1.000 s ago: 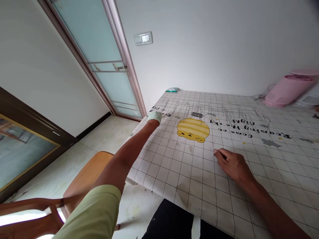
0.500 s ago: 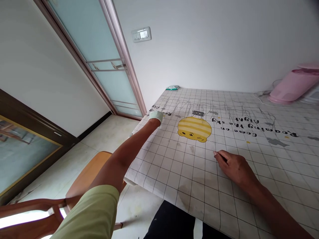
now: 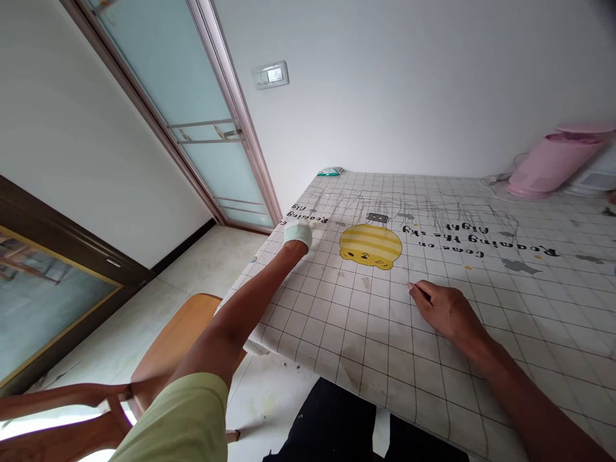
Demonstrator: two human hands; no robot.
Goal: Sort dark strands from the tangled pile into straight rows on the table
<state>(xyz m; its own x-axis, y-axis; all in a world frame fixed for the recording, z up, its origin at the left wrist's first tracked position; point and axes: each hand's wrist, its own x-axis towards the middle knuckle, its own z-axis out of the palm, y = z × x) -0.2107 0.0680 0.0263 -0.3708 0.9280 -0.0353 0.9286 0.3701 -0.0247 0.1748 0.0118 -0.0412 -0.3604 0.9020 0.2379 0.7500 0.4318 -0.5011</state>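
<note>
My left hand [image 3: 297, 236] reaches to the left part of the table. A pale whitish-green cover [image 3: 298, 232], perhaps a sock or cloth, hides it from the wrist onward, so its fingers do not show. My right hand [image 3: 445, 312] rests on the white gridded tablecloth [image 3: 332, 333] with its fingers curled in and thumb against them; nothing shows in it. Between the hands lies the cloth's printed yellow striped animal [image 3: 370, 246]. Black printed words [image 3: 474, 240] run upside down beyond my right hand.
A green-and-white packet [image 3: 330, 171] lies at the far left table corner. At the far right stand a pink container [image 3: 553, 163] and a white cord [image 3: 493, 183]. A wooden chair [image 3: 178, 333] is beside the table's left edge; a glass door [image 3: 212, 160] is behind.
The view has shifted slightly. The covered left hand stays near the same printed words, its cover turned a little. My right hand keeps its curled pose on the cloth.
</note>
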